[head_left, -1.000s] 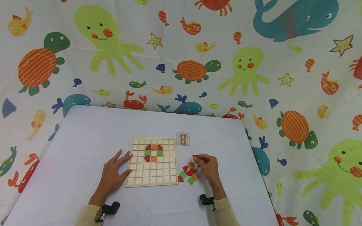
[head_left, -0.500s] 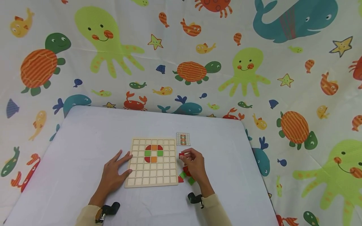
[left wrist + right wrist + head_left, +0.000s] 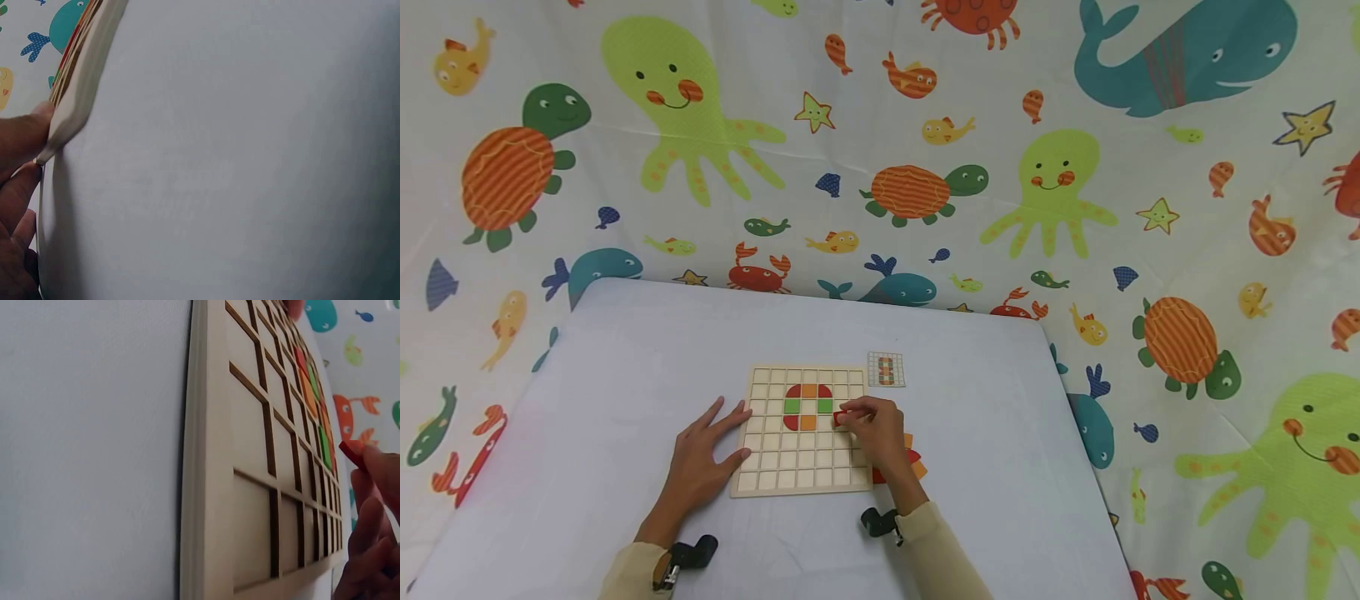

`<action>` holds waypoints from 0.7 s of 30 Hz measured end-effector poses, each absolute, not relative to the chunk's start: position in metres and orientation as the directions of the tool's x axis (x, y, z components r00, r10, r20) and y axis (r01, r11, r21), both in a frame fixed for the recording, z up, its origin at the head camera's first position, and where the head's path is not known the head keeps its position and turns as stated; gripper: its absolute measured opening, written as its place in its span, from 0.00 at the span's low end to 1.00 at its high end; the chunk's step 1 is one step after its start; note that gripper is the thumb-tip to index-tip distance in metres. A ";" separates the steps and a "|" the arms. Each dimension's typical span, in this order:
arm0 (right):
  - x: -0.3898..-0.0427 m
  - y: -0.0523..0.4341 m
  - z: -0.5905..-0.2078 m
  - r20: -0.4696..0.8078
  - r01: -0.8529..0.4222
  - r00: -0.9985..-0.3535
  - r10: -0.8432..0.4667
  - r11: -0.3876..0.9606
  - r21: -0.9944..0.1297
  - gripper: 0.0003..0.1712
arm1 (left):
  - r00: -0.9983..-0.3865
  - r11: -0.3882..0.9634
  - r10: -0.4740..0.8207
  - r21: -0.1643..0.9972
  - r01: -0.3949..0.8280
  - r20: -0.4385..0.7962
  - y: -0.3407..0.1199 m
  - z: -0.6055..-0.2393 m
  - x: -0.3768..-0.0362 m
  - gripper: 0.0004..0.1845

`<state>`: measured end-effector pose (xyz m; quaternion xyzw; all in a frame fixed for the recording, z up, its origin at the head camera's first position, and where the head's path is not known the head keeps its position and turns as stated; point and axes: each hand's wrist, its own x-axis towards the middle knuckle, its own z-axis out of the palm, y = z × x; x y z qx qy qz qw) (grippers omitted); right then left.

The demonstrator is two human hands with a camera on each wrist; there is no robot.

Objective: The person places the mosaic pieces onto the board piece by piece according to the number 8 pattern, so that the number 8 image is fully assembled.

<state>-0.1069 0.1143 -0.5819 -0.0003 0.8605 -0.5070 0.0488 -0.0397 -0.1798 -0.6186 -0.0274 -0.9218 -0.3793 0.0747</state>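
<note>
Pinching 1 red tile (image 3: 839,419) above the grid board's (image 3: 786,463) right side, right hand (image 3: 880,429) risked a fingertip slip; left hand (image 3: 700,450), fingers extended against the left edge, risked pushing the board askew.

- A screened-off indoor spot for tabletop play; whether it is in a home, classroom or studio cannot be told.
- A white fabric curtain (image 3: 760,50) hangs behind and to the right of the bench, printed with lime-green octopuses (image 3: 662,62), orange-striped turtles (image 3: 910,192) and teal whales (image 3: 1187,67), a nursery-style pattern.
- The plain white bench (image 3: 1000,408) carries a pale wooden square-grid board (image 3: 808,462), flat red, orange and green tiles (image 3: 808,391) and a small printed grid card (image 3: 886,369).
- Black wrist-worn cameras (image 3: 700,552) mark it as a recording setup.
</note>
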 end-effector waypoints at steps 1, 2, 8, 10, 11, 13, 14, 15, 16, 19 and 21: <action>-0.107 0.111 -0.583 -0.086 0.050 -0.995 -0.051 0.489 -0.871 0.05 | -0.987 0.710 -0.006 0.696 0.108 0.160 -0.180 -0.619 -0.040 0.34; -0.108 0.108 -0.584 -0.088 0.052 -0.995 -0.050 0.494 -0.868 0.05 | -0.987 0.709 -0.006 0.697 0.108 0.160 -0.180 -0.619 -0.040 0.34; -0.107 0.094 -0.586 -0.114 0.079 -0.993 -0.027 0.563 -0.823 0.03 | -0.985 0.704 -0.007 0.700 0.119 0.174 -0.180 -0.620 -0.040 0.34; -0.106 0.090 -0.586 -0.123 0.091 -0.992 -0.013 0.594 -0.799 0.03 | -0.984 0.705 -0.003 0.698 0.125 0.180 -0.180 -0.620 -0.039 0.34; -0.106 0.089 -0.586 -0.121 0.093 -0.993 -0.005 0.610 -0.787 0.03 | -0.983 0.706 -0.002 0.697 0.127 0.181 -0.180 -0.620 -0.039 0.34; -0.105 0.085 -0.585 -0.111 0.091 -0.994 0.010 0.645 -0.759 0.03 | -0.984 0.706 -0.001 0.697 0.128 0.181 -0.180 -0.621 -0.040 0.34; -0.105 0.084 -0.585 -0.103 0.088 -0.995 0.017 0.660 -0.746 0.04 | -0.984 0.705 0.000 0.698 0.127 0.179 -0.180 -0.621 -0.040 0.34; -0.105 0.083 -0.585 -0.096 0.086 -0.995 0.023 0.675 -0.733 0.04 | -0.984 0.704 -0.001 0.700 0.125 0.176 -0.180 -0.621 -0.040 0.34; -0.105 0.081 -0.585 -0.087 0.082 -0.996 0.027 0.686 -0.723 0.05 | -0.985 0.704 0.000 0.699 0.124 0.175 -0.180 -0.621 -0.040 0.34; -0.105 0.079 -0.585 -0.076 0.076 -0.997 0.031 0.705 -0.705 0.06 | -0.985 0.705 0.001 0.698 0.122 0.171 -0.181 -0.623 -0.040 0.33; -0.105 0.077 -0.587 -0.074 0.075 -0.997 0.032 0.712 -0.698 0.06 | -0.985 0.707 0.004 0.696 0.124 0.171 -0.182 -0.625 -0.041 0.34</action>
